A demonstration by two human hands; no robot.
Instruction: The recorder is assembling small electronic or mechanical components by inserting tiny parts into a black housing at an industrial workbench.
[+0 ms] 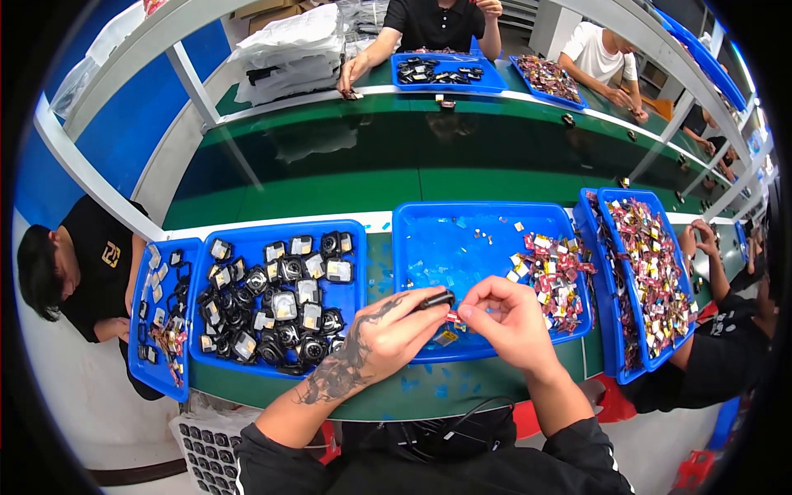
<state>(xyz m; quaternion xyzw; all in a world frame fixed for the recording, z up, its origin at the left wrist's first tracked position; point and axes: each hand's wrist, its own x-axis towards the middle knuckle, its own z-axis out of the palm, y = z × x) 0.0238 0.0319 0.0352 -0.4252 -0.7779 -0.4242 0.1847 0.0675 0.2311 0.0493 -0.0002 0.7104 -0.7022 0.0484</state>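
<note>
My left hand (392,332) is closed around a small black plastic piece (437,300), over the front of a blue tray (412,216). My right hand (513,328) pinches at a small red part (454,317) beside the left fingertips. Just below it shows a yellow-labelled bit (446,337); whether it is joined to the red part I cannot tell. In the tray's right half lies a heap of small red, yellow and white parts (549,280). Blue scraps (437,247) are scattered over its left half.
Left of my hands, a blue tray (360,264) holds many black square housings (285,306). Stacked trays of red and yellow parts (652,272) stand at the right. A green conveyor belt (371,157) runs behind, under white frame bars. Co-workers sit across and on both sides.
</note>
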